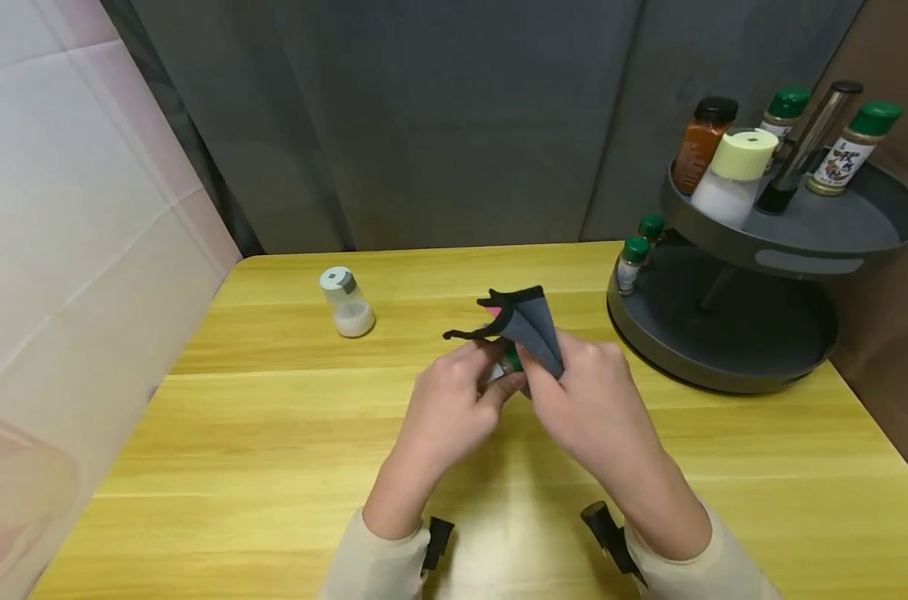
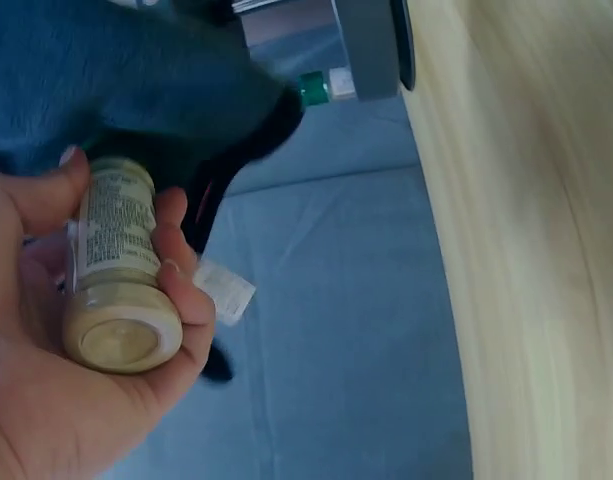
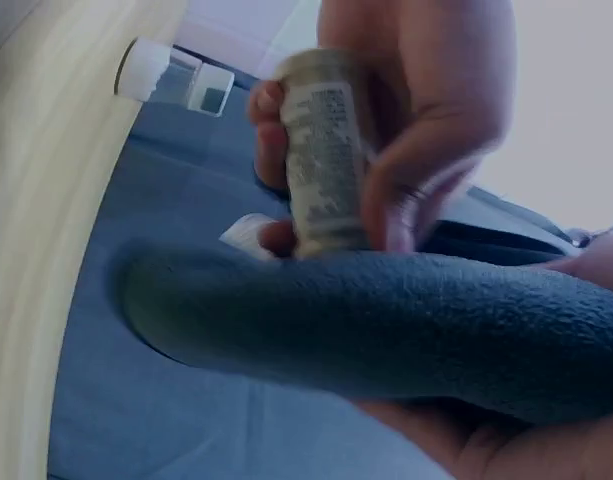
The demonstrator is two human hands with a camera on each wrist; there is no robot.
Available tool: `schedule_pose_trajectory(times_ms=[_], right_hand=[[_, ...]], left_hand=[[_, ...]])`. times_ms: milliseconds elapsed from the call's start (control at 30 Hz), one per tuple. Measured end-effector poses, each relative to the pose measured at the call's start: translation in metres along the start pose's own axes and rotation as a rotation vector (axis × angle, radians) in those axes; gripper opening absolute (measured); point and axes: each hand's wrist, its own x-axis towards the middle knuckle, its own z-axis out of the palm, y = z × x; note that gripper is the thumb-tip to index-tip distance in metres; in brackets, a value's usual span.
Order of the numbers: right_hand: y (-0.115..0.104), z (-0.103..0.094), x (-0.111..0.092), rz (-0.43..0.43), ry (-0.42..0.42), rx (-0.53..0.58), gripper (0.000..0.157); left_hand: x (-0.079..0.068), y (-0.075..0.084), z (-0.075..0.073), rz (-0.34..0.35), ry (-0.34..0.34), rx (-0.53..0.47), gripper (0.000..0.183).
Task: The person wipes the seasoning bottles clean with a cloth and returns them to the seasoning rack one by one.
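On my feed I count 1 green-capped, labelled glass jar (image 2: 120, 228) clamped in the left hand's (image 1: 455, 404) curled fingers, its cap mostly hidden behind 1 grey, black-edged fabric cloth (image 1: 534, 327) pinched in the right hand (image 1: 592, 400), and 4 more green-capped jars (image 1: 844, 158) on the dark, round 2-tier rack (image 1: 769, 337).

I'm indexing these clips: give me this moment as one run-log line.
left hand grips seasoning bottle; right hand holds gray cloth at bottle's capped end; shaker and tiered rack on table

A matt, lightly textured cloth (image 1: 536, 327) contrasts with a smooth, glossy jar (image 2: 124, 268) bearing a paper-like label (image 2: 118, 225), while a wood-grain desk (image 1: 288, 467) shines softly beneath a smooth, matt rack (image 1: 761, 333).
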Motion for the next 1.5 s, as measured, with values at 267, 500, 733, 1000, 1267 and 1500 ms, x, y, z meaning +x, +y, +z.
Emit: schedule_pose_trajectory(times_ms=[267, 500, 733, 1000, 1267, 1500], right_hand=[[0.006, -0.001, 0.012, 0.174, -0.046, 0.139, 0.042], [-0.002, -0.009, 0.000, 0.018, -0.051, -0.052, 0.032], [0.002, -0.001, 0.005, 0.015, 0.096, 0.243, 0.031], [0.010, 0.021, 0.002, 0.191, 0.188, 0.564, 0.040], [0.012, 0.037, -0.002, 0.131, 0.253, 0.531, 0.037], [0.015, 0.045, -0.003, 0.165, 0.115, 0.465, 0.039]], left_hand=[[0.001, 0.002, -0.005, -0.042, 0.011, -0.073, 0.041], [0.002, 0.003, -0.009, -0.015, 0.063, -0.073, 0.022], [0.005, 0.003, -0.007, -0.008, 0.088, -0.155, 0.031], [0.005, 0.004, 0.018, -0.143, 0.187, -0.460, 0.041], [0.007, 0.010, 0.021, -0.165, 0.238, -0.536, 0.036], [0.011, 0.010, 0.015, -0.154, 0.309, -0.733, 0.036]])
